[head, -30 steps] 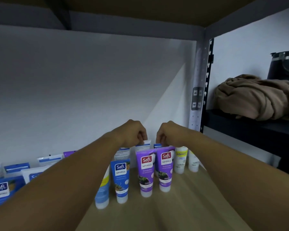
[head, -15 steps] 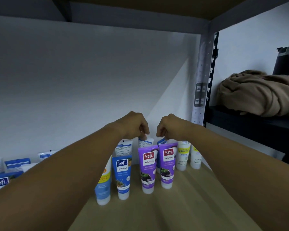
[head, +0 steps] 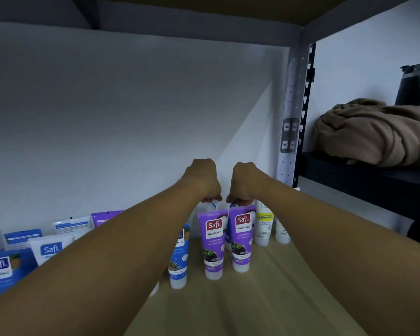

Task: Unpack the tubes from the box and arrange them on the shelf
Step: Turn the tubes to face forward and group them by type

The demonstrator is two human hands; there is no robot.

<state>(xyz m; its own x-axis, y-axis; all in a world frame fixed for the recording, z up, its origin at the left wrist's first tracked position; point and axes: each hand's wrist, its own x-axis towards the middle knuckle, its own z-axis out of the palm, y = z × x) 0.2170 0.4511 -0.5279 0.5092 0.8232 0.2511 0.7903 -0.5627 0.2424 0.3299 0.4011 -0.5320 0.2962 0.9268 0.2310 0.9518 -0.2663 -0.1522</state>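
Several tubes stand cap-down on the wooden shelf [head: 264,301]. Two purple tubes [head: 213,241] stand side by side in the front row, with a blue tube [head: 178,258] to their left. At their right are a yellow-and-white tube [head: 263,226] and a white tube [head: 282,232]. My left hand [head: 204,180] pinches the top of a white and blue tube [head: 210,206] in the back row. My right hand [head: 245,183] pinches the top of a blue back-row tube [head: 227,236], mostly hidden by the purple ones. No box is in view.
More tubes [head: 50,251] stand in rows at the far left, partly hidden by my left forearm. A grey metal upright [head: 290,117] bounds the shelf on the right. Beyond it, a dark shelf [head: 364,175] carries a beige cloth [head: 374,134] and a dark container [head: 417,86].
Both hands stay pinched on the back-row tube tops. Those two tubes now show less above the purple pair. The view has shifted slightly.
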